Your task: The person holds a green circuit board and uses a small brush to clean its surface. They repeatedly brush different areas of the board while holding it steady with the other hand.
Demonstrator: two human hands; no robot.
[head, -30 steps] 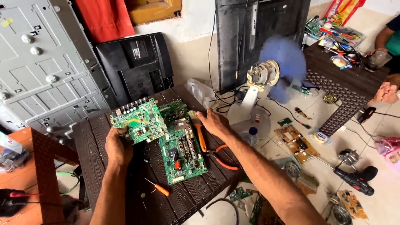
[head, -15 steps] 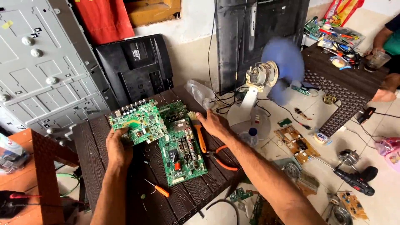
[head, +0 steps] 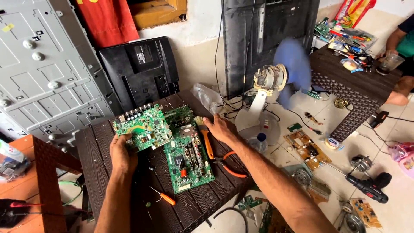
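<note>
On a dark slatted desk point(head: 108, 142), the left hand point(head: 122, 153) pinches one green circuit board point(head: 142, 127) tilted for viewing; the right hand point(head: 221, 128) rests open beside a brush point(head: 205, 136).

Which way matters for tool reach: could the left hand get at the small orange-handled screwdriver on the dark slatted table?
Probably not at once: the left hand holds a green circuit board, though the small orange-handled screwdriver lies uncovered nearby.
</note>
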